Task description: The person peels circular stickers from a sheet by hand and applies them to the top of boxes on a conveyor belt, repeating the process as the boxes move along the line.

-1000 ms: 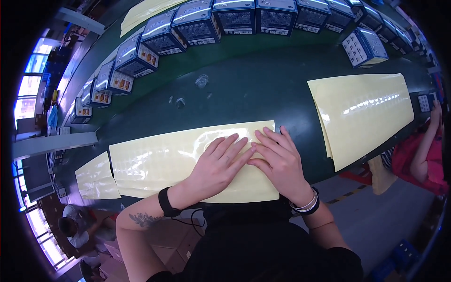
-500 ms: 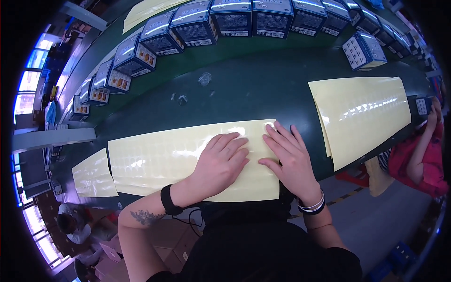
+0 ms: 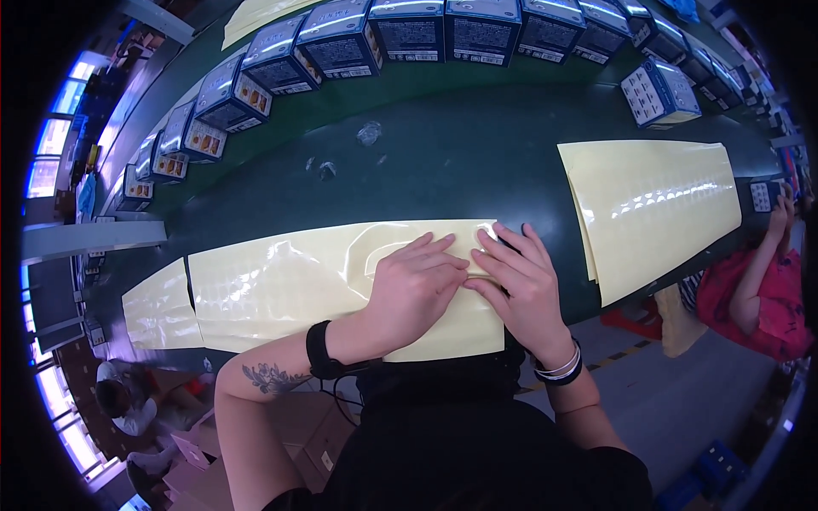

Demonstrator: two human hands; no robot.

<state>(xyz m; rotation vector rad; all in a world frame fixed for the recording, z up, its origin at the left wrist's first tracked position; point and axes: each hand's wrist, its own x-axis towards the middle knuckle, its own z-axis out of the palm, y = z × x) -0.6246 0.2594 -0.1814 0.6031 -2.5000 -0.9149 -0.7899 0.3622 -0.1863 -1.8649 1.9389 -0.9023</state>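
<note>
A long pale yellow sticker sheet (image 3: 273,289), glossy and marked with faint rows of round shapes, lies in front of me on the dark green table. My left hand (image 3: 416,285) rests on its right part, fingers bent and drawn together at a raised fold. Against those fingertips, my right hand (image 3: 521,281) brings its thumb, its other fingers bent over the sheet's upper right corner. Both hands pinch the sheet there; the exact grip is partly hidden under the fingers. The sheet bulges in a curved ripple left of my left hand.
Another yellow sheet (image 3: 162,311) adjoins at the left, and a stack of sheets (image 3: 656,213) lies right. Blue boxes (image 3: 407,34) line the far side; one box (image 3: 660,92) stands nearer. Crumpled clear scraps (image 3: 369,132) lie mid-table. A co-worker in pink (image 3: 754,298) sits at the right.
My fingers have drawn together from lying flatter on the sheet, and my right thumb now meets my left fingertips. The sheet has buckled into a ripple. The far boxes have shifted slightly left in view.
</note>
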